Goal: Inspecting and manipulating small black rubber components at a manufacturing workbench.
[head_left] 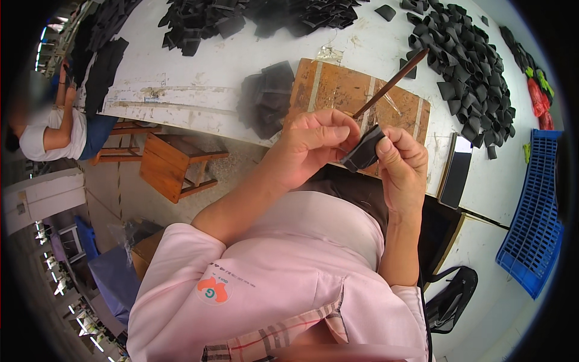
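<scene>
My left hand and my right hand hold a small black folded piece between their fingertips, over the near edge of a wooden board. A thin brown stick rises from between the fingers of my left hand and slants up to the right. A stack of black pieces lies on the white table just left of the board. A large heap of similar black pieces lies to the right of the board.
More black pieces are piled at the far side of the table. A dark phone lies near the right edge, a blue plastic crate beyond it. A wooden stool stands under the table. Another person sits at the left.
</scene>
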Demonstrator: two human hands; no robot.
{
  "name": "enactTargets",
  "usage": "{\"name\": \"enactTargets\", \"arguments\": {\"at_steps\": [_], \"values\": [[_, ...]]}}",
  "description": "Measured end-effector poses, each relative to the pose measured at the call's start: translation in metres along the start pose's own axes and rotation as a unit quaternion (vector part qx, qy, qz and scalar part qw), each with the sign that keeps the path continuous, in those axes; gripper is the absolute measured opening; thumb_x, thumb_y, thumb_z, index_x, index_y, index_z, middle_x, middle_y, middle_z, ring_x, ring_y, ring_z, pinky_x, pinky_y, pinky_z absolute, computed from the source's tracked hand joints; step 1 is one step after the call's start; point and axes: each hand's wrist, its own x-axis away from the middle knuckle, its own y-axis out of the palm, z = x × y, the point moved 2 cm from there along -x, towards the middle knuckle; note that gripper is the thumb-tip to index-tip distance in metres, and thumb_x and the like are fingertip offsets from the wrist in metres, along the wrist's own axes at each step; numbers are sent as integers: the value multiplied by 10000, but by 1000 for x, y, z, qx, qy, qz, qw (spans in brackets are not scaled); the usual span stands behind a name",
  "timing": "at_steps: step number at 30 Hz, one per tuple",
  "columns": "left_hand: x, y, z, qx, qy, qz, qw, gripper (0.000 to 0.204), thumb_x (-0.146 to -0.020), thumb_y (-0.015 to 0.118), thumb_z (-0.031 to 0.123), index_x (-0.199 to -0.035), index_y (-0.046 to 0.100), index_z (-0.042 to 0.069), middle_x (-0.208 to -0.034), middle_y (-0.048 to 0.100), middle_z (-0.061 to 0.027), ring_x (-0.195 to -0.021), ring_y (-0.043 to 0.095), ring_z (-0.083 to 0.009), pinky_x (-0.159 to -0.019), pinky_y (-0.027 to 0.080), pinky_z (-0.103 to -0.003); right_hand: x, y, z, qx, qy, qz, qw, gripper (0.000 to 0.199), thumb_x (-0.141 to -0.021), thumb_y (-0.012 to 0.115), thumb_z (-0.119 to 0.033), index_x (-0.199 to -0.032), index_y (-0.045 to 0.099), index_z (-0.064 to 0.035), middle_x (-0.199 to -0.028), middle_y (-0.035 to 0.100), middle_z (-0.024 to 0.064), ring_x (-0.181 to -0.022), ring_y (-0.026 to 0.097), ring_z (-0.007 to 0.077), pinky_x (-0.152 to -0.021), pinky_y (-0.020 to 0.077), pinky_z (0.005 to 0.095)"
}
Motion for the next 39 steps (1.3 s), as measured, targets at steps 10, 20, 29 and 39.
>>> {"name": "enactTargets", "arguments": {"at_steps": [10,20,29,39], "values": [[0,13,14,-225,20,-16,974,148,-747,614,97,-845,572,-5,-699,568,-14,-618,509,-53,-574,419,-181,-3,-1,-17,207,-117,-95,967,100,-802,558,-43,-739,554,34,-687,518,7,-570,436,49,-500,345,173],[2,8,21,-287,-2,-10,958,83,-731,603,38,-796,577,-7,-689,567,-16,-612,515,-54,-555,423,-184,-5,-3,-18,256,-86,-144,952,105,-800,567,-60,-730,539,13,-637,474,-10,-545,393,47,-479,319,182],[-1,7,17,-423,59,27,904,70,-727,598,-18,-790,569,-12,-697,570,-20,-597,516,-49,-525,423,-171,-12,10,-10,470,-265,94,837,141,-727,645,-79,-811,568,3,-710,499,41,-563,451,98,-488,359,218],[0,21,-6,-609,441,224,620,50,-744,569,-42,-777,565,-4,-678,589,-20,-535,537,-63,-486,437,-174,-6,32,-3,495,-335,95,796,113,-689,607,18,-794,569,-1,-658,491,77,-504,460,165,-444,372,266]]}}
